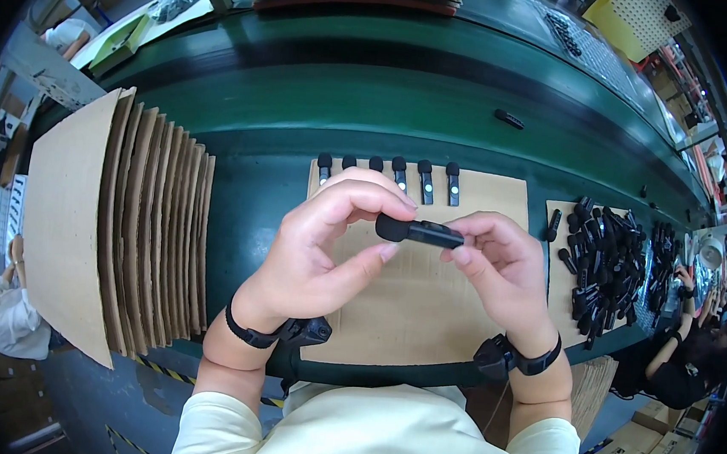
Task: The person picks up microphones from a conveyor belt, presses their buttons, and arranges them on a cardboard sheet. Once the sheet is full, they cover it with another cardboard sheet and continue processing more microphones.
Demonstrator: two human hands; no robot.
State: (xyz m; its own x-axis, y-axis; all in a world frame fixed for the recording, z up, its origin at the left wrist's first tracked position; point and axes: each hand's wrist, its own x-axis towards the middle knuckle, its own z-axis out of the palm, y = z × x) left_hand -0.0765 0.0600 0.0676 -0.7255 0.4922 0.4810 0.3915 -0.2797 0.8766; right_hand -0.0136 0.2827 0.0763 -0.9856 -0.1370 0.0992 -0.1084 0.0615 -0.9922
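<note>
Both hands pinch 1 small black clip-on microphone [419, 231] in mid-air, left hand [319, 249] fingers grasping its foam tip, right hand [505, 268] fingers grasping its body; a loose pinch could drop it onto the cardboard sheet [408, 307] below the fingers.

- The cardboard sheet [413, 303] lies flat on the bench [264, 185]; its near half is bare, open room below the raised hands.
- A row of small black devices [389, 171] lines its far edge, barring reach there.
- A fanned stack of cardboard sheets [137, 226] walls off the left.
- A pile of black devices [604, 263] crowds the right.
- The green belt [348, 98] beyond is open, save one stray black piece [509, 118].
</note>
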